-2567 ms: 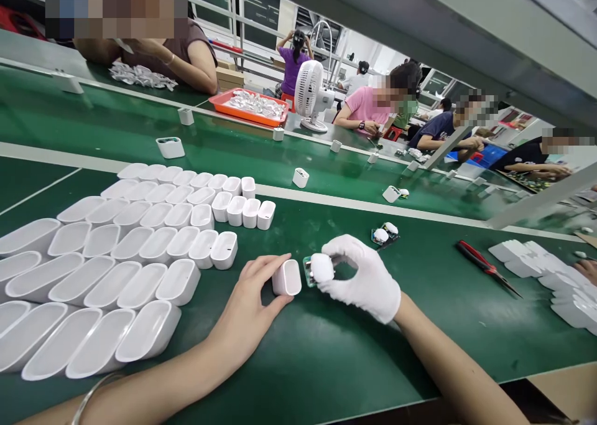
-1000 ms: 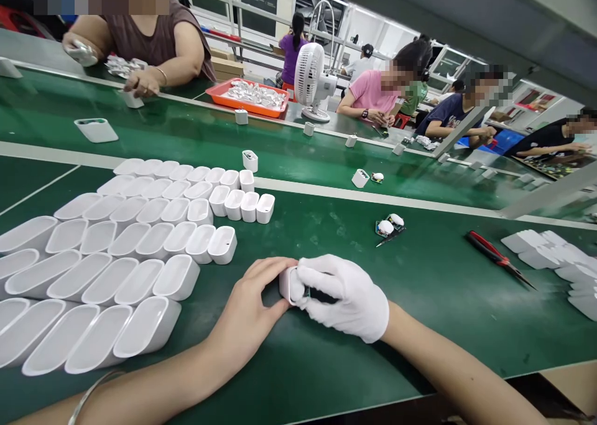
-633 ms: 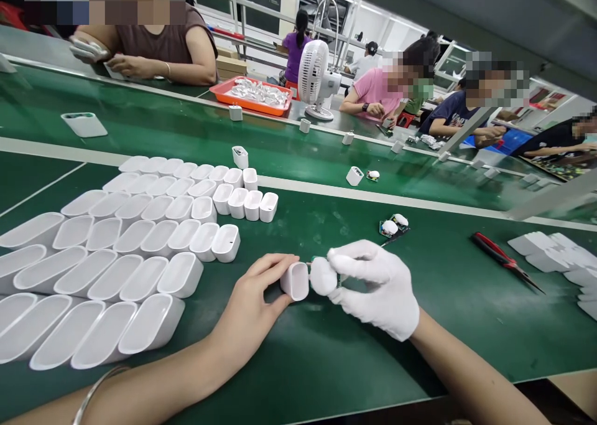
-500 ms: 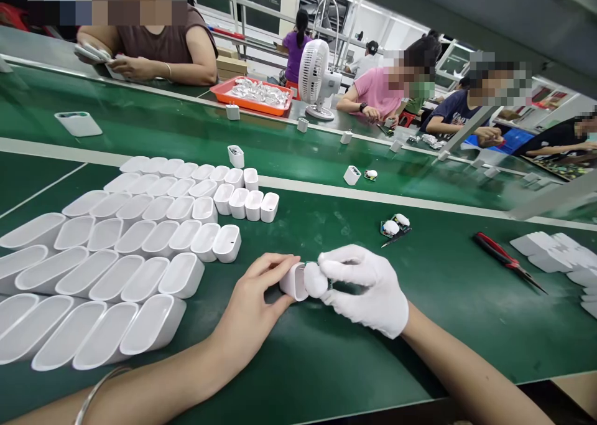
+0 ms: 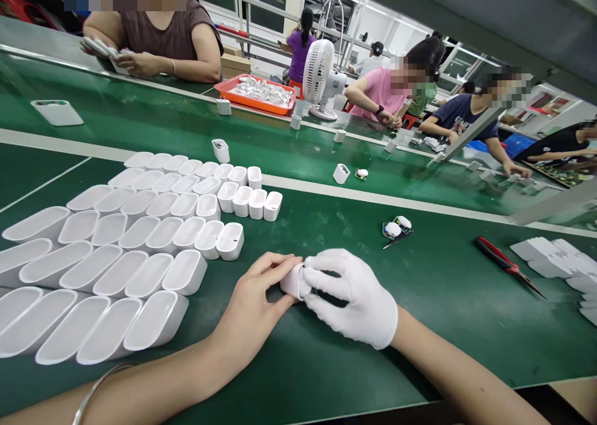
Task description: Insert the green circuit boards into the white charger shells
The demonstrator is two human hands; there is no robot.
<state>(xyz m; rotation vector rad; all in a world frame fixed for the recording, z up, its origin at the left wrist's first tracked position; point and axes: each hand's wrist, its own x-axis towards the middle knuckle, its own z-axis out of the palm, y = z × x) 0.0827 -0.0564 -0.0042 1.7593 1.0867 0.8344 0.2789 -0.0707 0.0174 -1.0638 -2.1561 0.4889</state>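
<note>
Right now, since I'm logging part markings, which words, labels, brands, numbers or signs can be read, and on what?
None can be read.
Dark-blue shirt: a light print, too small and blurred to read.
White case in the left hand: no lettering that I can make out.
Pliers: the same.

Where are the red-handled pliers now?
In the head view, the pliers lie on the green bench at right, between the gloved right hand and the white pieces, closer to the latter.
</note>
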